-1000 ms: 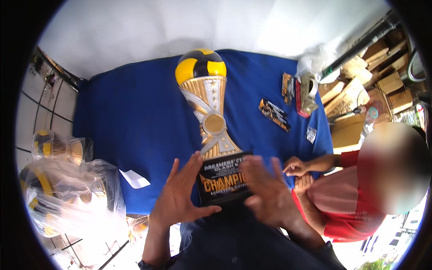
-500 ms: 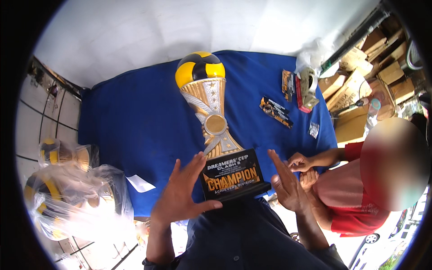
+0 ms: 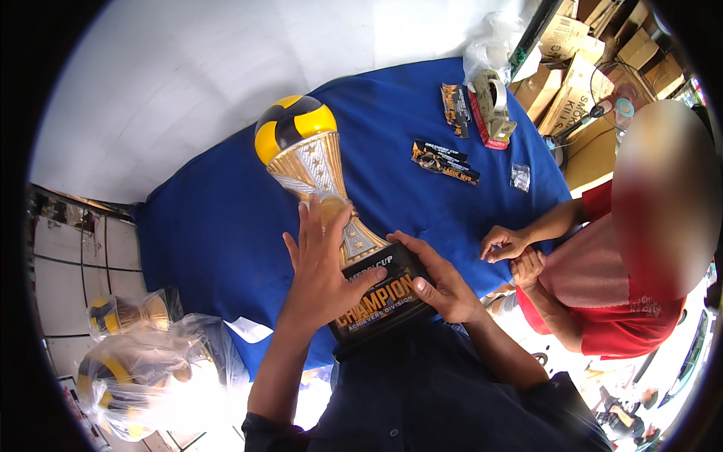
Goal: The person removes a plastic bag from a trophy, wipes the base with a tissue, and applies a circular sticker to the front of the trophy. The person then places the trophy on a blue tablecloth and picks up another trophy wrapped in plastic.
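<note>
A gold and silver trophy [image 3: 312, 162] is in front of me on the blue cloth, its yellow and black ball top pointing away. Its black base [image 3: 380, 297], with a printed orange and white plate, is at the near edge by my body. My left hand [image 3: 320, 264] is over the lower stem with fingers stretched and spread, and the thumb reaches across the plate; whether the palm touches is hard to tell. My right hand [image 3: 444, 286] grips the base's right side, thumb on the front face and fingers along the far edge.
A blue cloth [image 3: 218, 218] covers the table. Printed strips [image 3: 446, 162], a tape dispenser [image 3: 493, 109] and a small clear packet [image 3: 520, 177] lie at the far right. Plastic-wrapped trophies [image 3: 143, 369] stand at left. A person in a red shirt [image 3: 625, 316] sits at right, near cardboard boxes [image 3: 580, 83].
My right hand has closed on the base's right side. My left hand has shifted over the stem and plate. The view has turned, and the trophy appears farther left.
</note>
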Motion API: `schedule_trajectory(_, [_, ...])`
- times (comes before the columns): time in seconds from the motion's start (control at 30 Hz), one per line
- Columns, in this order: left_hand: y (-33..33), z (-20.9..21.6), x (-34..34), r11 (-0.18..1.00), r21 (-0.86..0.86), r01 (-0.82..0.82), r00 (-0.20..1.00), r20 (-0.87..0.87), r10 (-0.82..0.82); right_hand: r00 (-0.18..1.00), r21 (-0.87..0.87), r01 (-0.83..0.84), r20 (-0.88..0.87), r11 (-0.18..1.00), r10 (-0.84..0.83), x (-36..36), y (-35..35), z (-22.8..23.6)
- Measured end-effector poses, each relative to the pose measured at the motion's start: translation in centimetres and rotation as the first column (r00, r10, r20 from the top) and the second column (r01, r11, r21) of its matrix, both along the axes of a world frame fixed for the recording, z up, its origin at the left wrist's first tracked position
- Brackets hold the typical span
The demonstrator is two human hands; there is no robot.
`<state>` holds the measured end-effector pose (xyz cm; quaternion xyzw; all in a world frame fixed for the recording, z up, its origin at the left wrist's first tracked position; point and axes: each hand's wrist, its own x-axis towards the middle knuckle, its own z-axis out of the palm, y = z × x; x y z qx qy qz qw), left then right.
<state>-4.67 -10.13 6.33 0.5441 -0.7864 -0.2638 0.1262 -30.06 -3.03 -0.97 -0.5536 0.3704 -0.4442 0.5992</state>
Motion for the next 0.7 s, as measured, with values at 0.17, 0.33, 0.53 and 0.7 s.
schedule_trajectory(0.17, [-1.8,-0.8,-1.7,0.998,-0.055,0.038,0.999,0.041,-0.035,0.992,-0.059,0.025,-0.119,0.998,-0.032,0.1,-0.2,1.1])
schedule_trajectory(0.33, [-2.0,-1.2,-3.8,0.978,-0.167,0.123,0.992,0.058,-0.114,0.913,-0.198,-0.019,-0.403,0.98,-0.064,-0.6,-0.6,2.8])
schedule_trajectory(0.53, [0.6,0.6,0.6,0.962,-0.252,-0.103,0.99,-0.124,0.073,0.827,-0.031,0.114,-0.55,0.993,-0.112,0.7,-1.8,5.7])
schedule_trajectory(0.7, [6.2,-0.2,5.1,0.977,0.02,-0.214,0.976,-0.042,0.214,0.764,-0.053,0.176,-0.622,0.983,-0.171,2.8,-2.7,6.0])
